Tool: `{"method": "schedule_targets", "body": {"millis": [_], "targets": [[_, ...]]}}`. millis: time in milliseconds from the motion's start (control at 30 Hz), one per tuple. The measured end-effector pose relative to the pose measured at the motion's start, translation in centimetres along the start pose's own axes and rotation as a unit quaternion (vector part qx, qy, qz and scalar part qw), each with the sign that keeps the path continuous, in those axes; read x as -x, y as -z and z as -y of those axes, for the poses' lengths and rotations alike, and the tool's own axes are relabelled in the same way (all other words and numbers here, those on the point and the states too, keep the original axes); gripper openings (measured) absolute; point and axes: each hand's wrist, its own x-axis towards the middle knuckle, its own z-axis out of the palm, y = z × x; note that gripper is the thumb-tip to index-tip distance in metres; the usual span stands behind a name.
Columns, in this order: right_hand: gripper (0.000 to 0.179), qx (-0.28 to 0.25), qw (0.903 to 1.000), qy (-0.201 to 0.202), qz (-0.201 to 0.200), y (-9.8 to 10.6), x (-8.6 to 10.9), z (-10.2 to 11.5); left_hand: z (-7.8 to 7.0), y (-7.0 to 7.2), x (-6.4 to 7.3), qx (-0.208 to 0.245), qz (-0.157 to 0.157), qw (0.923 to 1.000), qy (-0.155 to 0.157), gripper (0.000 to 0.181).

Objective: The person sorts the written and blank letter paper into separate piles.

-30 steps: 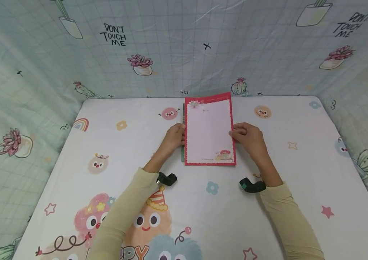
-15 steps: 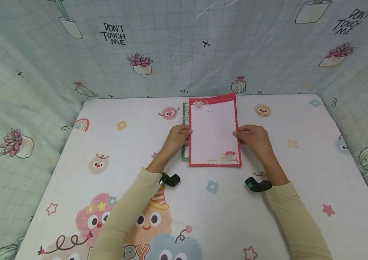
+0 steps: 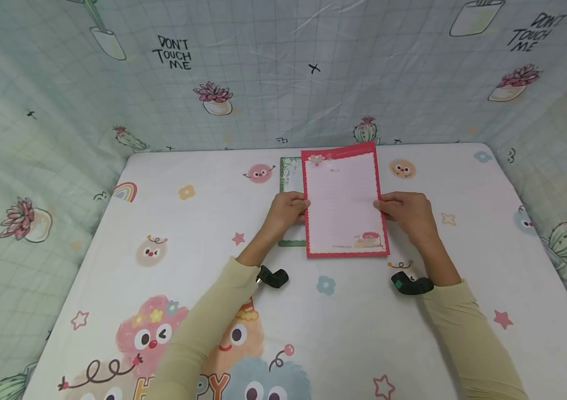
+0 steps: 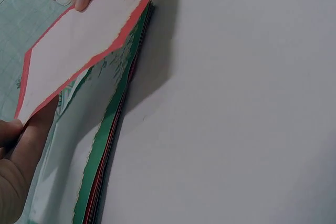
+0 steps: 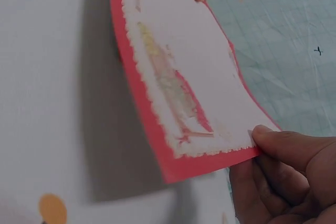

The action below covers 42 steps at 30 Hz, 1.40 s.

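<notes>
A red-bordered sheet of paper (image 3: 343, 205) with a pale middle and a small printed picture at its lower right is held up between both hands. My left hand (image 3: 286, 214) pinches its left edge, thumb on top. The right hand (image 3: 408, 216) pinches the opposite edge, as the right wrist view also shows with the thumb on the sheet (image 5: 210, 77). Under the sheet, partly covered, lies a green-bordered paper (image 3: 291, 178) on the table. In the left wrist view this green-edged paper (image 4: 100, 156) tops a thin stack with red and dark edges.
The table (image 3: 353, 333) has a white cover printed with cartoon faces, stars and flowers. A patterned cloth (image 3: 263, 72) hangs behind it and at both sides. Small black wrist cameras sit at the left cuff (image 3: 272, 277) and right cuff (image 3: 412, 284).
Both hands have moved to the right with the red-bordered sheet. More of the green-bordered paper beneath now shows on the left.
</notes>
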Motion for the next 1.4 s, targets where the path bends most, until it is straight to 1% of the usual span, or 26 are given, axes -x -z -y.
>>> {"method": "schedule_targets", "body": {"millis": [100,200,400,500,600,667,833,1000,1167,1400], "targets": [[0.051,-0.001,1.0000,0.006,-0.006,0.3,0.1,-0.4,-0.1,-0.3,0.1,0.004,-0.001,1.0000,-0.002,0.027],[0.052,-0.002,1.0000,0.002,-0.008,0.7,0.1,-0.7,-0.2,-0.5,0.1,0.010,-0.001,0.9999,-0.005,0.027],[0.056,-0.002,0.9998,-0.017,-0.010,1.5,0.3,-1.4,-0.4,-1.1,-0.3,0.031,0.019,0.9992,-0.015,0.026],[0.055,-0.015,0.9995,-0.024,-0.011,1.7,0.3,-1.5,-0.5,-1.3,-0.6,0.024,0.022,0.9994,-0.015,0.027],[0.054,-0.029,0.9992,-0.027,-0.006,1.8,0.2,-1.7,-0.6,-1.4,-0.6,0.011,0.017,0.9997,-0.013,0.027],[0.055,-0.028,0.9992,-0.028,-0.001,1.9,0.3,-1.8,-0.7,-1.5,-0.6,0.008,0.017,0.9998,-0.012,0.027],[0.054,-0.026,0.9993,-0.027,0.003,2.4,0.4,-2.2,-0.8,-1.9,-0.6,0.017,0.031,0.9993,-0.007,0.026],[0.055,-0.029,0.9992,-0.026,0.001,3.1,0.2,-2.4,-1.1,-2.4,-0.6,0.030,0.036,0.9989,-0.007,0.025],[0.058,-0.020,0.9994,-0.030,0.002,3.8,0.2,-2.8,-1.2,-3.1,-0.9,0.045,0.050,0.9976,-0.013,0.027],[0.060,0.001,0.9994,-0.035,-0.005,4.8,0.5,-3.7,-1.3,-4.6,-1.5,0.059,0.065,0.9960,-0.020,0.024]]}}
